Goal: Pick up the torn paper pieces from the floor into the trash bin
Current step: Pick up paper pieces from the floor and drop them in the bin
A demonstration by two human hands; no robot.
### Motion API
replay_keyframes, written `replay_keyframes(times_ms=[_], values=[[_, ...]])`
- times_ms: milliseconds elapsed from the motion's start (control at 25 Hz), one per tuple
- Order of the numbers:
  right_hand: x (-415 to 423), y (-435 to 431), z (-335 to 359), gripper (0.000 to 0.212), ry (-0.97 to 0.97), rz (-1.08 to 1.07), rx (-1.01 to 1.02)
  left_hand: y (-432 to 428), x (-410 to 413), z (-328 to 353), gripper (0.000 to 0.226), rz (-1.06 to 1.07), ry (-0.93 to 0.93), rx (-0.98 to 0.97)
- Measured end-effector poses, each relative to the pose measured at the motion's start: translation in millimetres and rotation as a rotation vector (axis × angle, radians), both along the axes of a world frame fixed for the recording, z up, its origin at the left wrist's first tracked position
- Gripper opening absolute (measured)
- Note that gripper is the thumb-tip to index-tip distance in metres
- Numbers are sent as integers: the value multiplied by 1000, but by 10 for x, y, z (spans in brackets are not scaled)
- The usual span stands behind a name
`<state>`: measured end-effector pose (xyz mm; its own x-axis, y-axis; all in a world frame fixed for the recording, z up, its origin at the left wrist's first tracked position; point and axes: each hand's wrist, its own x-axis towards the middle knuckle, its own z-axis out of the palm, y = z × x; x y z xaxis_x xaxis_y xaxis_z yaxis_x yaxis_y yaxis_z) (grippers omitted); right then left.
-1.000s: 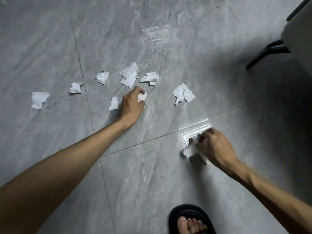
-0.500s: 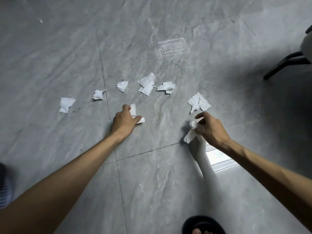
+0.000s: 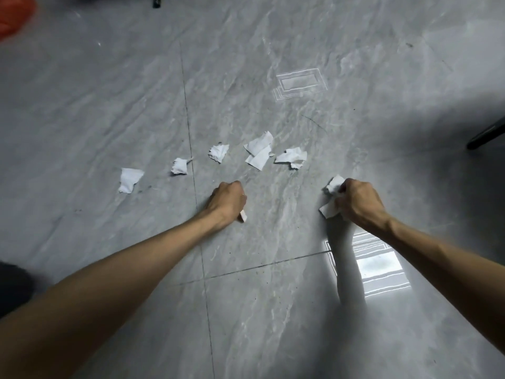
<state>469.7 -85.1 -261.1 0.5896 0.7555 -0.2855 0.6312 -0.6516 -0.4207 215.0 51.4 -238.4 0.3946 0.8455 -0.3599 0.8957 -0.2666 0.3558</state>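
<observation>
Now each hand, left hand (image 3: 228, 199) and right hand (image 3: 356, 202), clenches crumpled white paper scraps (image 3: 332, 199).

Five paper scraps (image 3: 259, 154) lie in a row on the floor (image 3: 109, 105) beyond your hands: left hand (image 3: 228, 202) below the middle scraps, right hand (image 3: 356, 203) right of it.

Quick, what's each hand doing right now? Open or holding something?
Left hand: closed in a fist, a bit of white paper poking out below.
Right hand: closed on crumpled paper pieces.
</observation>
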Motion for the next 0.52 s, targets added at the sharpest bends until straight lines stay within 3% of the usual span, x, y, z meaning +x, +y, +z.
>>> replay_keyframes(times_ms=[120,240,400,520], values=[[-228,46,68,13,48,45,21,9,-160,401,11,-80,-203,-49],[-764,157,284,3,161,242,151,-63,-443,940,9,-66,-348,-38],[-1692,425,800,8,353,459,358,-208,-1080,1600,9,9,-469,140],[-2310,673,1106,5,531,535,343,-288,-1710,2014,7,118,-547,318]])
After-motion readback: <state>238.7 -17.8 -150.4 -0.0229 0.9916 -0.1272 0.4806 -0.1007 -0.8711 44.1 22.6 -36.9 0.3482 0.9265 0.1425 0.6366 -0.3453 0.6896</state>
